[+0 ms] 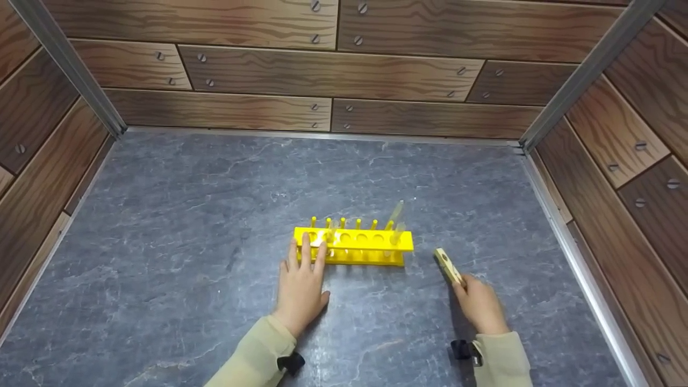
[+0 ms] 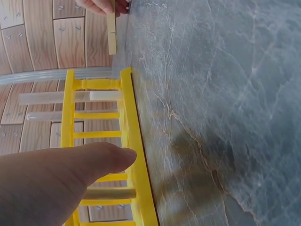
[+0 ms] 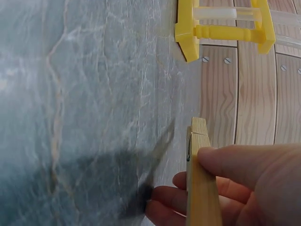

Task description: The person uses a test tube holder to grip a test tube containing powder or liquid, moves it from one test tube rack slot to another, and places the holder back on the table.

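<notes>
A yellow test tube rack [image 1: 371,246] stands on the grey marbled surface. My left hand [image 1: 301,295] rests on its left end with the fingers straight and spread; in the left wrist view the thumb [image 2: 106,157] lies across the rack's front. The rack's right end holds a test tube [image 2: 106,95] with white contents low in it. Behind that, a clear tube [image 1: 398,210] leans up from the pegs. Near my left fingers is another tube [image 1: 331,232], brownish low down. My right hand [image 1: 480,305] grips a wooden test tube clamp [image 3: 202,183], right of the rack and apart from it.
Wood-patterned panels [image 1: 333,70] enclose the surface at the back and both sides. Metal strips [image 1: 596,301] run along their bottom edges. Dark bands [image 1: 291,364] sit on both wrists over pale sleeves [image 1: 502,357].
</notes>
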Motion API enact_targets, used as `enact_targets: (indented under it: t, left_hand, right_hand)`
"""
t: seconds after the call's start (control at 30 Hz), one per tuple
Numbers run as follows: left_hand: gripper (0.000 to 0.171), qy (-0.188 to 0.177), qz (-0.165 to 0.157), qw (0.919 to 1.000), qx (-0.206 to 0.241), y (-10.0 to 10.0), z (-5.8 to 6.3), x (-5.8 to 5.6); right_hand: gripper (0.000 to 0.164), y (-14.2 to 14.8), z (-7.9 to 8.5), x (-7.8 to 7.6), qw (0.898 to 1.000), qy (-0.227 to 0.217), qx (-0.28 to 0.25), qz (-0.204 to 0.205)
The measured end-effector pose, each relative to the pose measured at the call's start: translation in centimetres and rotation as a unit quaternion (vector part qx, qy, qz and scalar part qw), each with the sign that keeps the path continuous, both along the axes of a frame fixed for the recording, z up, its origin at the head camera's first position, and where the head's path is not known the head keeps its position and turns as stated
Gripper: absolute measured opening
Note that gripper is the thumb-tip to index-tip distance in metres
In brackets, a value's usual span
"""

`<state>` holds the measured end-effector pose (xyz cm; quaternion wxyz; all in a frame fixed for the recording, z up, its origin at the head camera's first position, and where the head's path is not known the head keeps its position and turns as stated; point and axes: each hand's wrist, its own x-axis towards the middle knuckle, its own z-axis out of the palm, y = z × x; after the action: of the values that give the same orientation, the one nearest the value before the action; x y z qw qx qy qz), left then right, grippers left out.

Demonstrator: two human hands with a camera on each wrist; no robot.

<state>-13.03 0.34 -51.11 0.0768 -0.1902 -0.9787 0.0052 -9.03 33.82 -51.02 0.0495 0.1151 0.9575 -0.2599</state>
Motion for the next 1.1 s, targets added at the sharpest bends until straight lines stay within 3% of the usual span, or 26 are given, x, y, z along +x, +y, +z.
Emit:
enact_targets:
  t: [0.6, 0.93, 1.1]
  left_hand:
    - [0.101, -0.004, 0.002, 1.0000, -0.001, -0.01, -0.15, 0.15]
    - [0.100, -0.015, 0.000, 0.9999, 0.009, -0.20, 0.10, 0.06]
    - [0.100, -0.014, -0.008, 0.9998, 0.011, -0.37, 0.33, 0.03]
  right_hand:
    - [0.018, -0.01, -0.25, -0.05, 1.000, -0.015, -0.001, 0.001]
    - [0.022, -0.41, -0.07, -0.26, 0.999, -0.024, 0.037, -0.005]
    - [0.019, -0.41, -0.12, -0.32, 0.996, -0.034, 0.084, -0.006]
